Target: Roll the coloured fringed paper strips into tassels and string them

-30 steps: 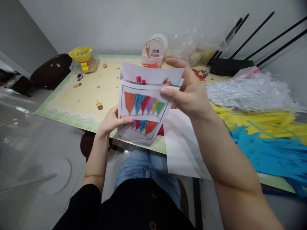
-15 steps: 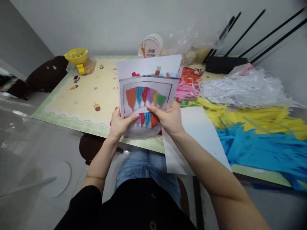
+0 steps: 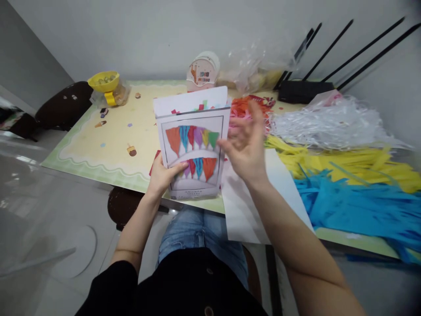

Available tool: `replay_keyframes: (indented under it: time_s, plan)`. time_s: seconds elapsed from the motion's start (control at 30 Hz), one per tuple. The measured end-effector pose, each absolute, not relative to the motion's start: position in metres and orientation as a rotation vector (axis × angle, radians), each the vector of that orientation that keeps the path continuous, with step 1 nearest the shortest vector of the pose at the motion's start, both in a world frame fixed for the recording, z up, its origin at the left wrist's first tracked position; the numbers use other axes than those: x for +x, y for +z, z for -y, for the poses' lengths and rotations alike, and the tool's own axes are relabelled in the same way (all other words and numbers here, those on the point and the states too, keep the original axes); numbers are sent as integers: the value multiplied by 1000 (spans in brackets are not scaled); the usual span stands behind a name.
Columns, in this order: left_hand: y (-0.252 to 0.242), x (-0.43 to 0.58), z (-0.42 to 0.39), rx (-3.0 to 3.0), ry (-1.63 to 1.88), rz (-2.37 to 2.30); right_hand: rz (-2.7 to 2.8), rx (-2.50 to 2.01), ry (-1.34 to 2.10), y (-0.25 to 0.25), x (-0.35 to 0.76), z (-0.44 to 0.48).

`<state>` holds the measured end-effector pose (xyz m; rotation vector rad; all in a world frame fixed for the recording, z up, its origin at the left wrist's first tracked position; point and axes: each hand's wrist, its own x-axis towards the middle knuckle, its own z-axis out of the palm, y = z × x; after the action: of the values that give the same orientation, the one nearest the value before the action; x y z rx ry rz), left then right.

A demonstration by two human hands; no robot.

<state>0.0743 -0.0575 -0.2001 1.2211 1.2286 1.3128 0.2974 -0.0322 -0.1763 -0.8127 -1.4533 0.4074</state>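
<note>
Over the near edge of the table (image 3: 115,125) is a packet (image 3: 190,153) picturing 2 rows of bunting (image 3: 173,139). The left hand (image 3: 162,174) pinches its lower left side; the right hand (image 3: 250,156), fingers spread, is at its right edge, contact unclear.

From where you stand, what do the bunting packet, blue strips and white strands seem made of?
Bunting packet: probably glossy clear plastic over printed paper, judging by the shiny line near its top. Blue strips: matte, thin and flat, likely tissue or crepe paper. White strands: shiny and tangled, perhaps plastic ribbon.
</note>
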Motion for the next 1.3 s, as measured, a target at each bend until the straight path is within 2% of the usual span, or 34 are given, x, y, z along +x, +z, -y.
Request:
replay_keyframes:
  time_s: [0.07,0.13,0.27,0.37,0.6,0.73,0.83,0.9,1.1,1.3]
  plan:
    - [-199,75,63,1317,1253,-1284,1437,-840,123,-142,304,36]
    - [-196,80,69,1414,1209,-1294,1653,-925,14,-102,301,37]
    - [-188,91,79,1514,1153,-1225,2133,-945,92,-40,272,23]
    - [-185,94,82,1554,1146,-1217,2286,-931,225,-26,255,9]
    - [-189,87,81,1444,1204,-1260,2105,-864,284,-42,273,-4]
    - [-194,85,80,1371,1219,-1255,2117,-886,445,-46,302,-8]
    - [-197,85,76,1347,1239,-1255,1893,-932,308,-53,323,4]
    - [-199,85,74,1327,1284,-1270,1646,-933,249,-69,331,14]
    - [-198,90,66,1338,1278,-1252,1376,-897,584,-141,324,20]
    - [-168,88,36,1508,1604,-1026,1262,-870,612,-160,318,21]
